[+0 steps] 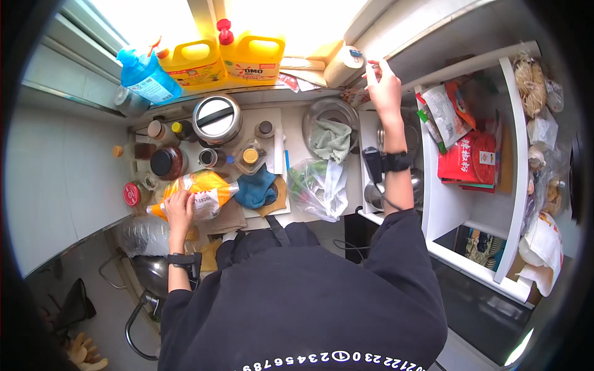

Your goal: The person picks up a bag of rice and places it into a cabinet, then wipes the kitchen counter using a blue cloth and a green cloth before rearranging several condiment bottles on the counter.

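My left hand (178, 207) grasps an orange-and-white printed plastic bag (211, 197) at the counter's left side. The bag lies on its side, with one clear twisted end pointing right; its contents are hard to make out. My right hand (384, 83) is raised at the windowsill, fingers slightly curled and apart, with nothing visible in them. Just left of its fingertips stands a pale roll (343, 67) with a blue piece on top. A blue cloth (256, 188) lies to the right of the bag, near a clear plastic bag of green vegetables (318, 188).
Jars, including a dark-lidded one (167, 162), and a steel lidded pot (217, 118) crowd the counter's back left. A green cloth (330, 139) rests on a glass lid (315, 111). Yellow jugs (253, 58) line the sill. At right, a white rack (436, 204) holds red packets (466, 157).
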### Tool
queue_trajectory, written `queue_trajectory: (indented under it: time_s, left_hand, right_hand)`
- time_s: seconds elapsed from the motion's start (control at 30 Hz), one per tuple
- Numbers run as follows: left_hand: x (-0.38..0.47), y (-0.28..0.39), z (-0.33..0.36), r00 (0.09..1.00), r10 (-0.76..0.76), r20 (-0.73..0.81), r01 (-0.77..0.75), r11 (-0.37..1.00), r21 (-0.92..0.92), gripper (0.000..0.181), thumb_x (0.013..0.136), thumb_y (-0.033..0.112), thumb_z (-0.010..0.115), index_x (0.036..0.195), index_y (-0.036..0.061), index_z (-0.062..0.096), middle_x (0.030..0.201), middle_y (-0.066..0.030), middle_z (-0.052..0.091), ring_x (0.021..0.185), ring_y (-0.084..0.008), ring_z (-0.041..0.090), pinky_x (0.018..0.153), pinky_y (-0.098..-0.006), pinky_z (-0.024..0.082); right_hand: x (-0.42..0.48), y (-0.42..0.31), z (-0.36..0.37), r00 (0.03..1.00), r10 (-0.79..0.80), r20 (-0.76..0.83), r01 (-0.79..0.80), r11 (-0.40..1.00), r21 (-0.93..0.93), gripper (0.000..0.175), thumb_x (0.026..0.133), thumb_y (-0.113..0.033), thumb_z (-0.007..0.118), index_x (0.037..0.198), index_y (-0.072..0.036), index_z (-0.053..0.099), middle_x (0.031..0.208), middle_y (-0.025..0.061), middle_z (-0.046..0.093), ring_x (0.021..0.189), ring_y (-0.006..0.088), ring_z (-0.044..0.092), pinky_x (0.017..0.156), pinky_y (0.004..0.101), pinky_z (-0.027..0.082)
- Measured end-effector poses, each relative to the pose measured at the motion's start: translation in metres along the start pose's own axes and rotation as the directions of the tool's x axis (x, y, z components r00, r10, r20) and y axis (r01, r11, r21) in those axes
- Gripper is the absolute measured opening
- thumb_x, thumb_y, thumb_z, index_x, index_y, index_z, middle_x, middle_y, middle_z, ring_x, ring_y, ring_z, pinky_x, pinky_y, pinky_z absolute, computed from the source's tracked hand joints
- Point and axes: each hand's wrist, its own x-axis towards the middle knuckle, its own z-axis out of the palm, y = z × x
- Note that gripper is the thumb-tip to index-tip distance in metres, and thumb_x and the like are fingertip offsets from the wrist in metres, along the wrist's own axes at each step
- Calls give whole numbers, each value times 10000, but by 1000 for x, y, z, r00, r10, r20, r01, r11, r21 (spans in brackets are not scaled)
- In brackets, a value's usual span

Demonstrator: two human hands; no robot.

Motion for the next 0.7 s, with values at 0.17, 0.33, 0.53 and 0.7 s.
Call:
queue_trajectory:
  time_s: [0.17, 0.33, 0.53, 0.7]
  left_hand:
    - [3, 1, -9, 996, -74, 42, 78, 992, -96, 163, 854, 214, 614, 815, 56, 609, 807, -94, 616, 805, -276, 575, 784, -379, 376]
    - [4, 0, -18, 990, -86, 110, 105, 979, -177, 169, 839, 214, 632, 817, 48, 608, 794, -104, 607, 796, -285, 575, 781, -374, 378]
    - [10, 0, -28, 982, -48, 181, 83, 979, -186, 178, 843, 215, 628, 861, 39, 604, 832, -125, 609, 803, -317, 580, 748, -407, 416]
    - [10, -4, -28, 980, -43, 194, 83, 975, -206, 180, 855, 225, 613, 854, 46, 600, 822, -138, 605, 810, -345, 576, 729, -438, 427]
  right_hand:
    - [33, 25, 35, 997, 73, 36, -49, 894, -446, 375, 899, -332, 506, 1235, -173, 556, 963, 189, 671, 915, 409, 630, 799, 498, 496]
    - [38, 20, 61, 995, -6, -104, -45, 875, -481, 343, 922, -383, 489, 1190, -196, 597, 955, 168, 676, 895, 392, 642, 767, 498, 508]
    - [34, 27, 52, 969, -134, -207, -6, 826, -564, 273, 899, -377, 546, 980, -170, 703, 845, 142, 686, 797, 370, 658, 696, 466, 522]
    - [-19, -19, 43, 920, -331, -209, 284, 932, -226, 142, 856, -184, 650, 946, -90, 706, 746, 108, 681, 615, 236, 660, 577, 339, 505]
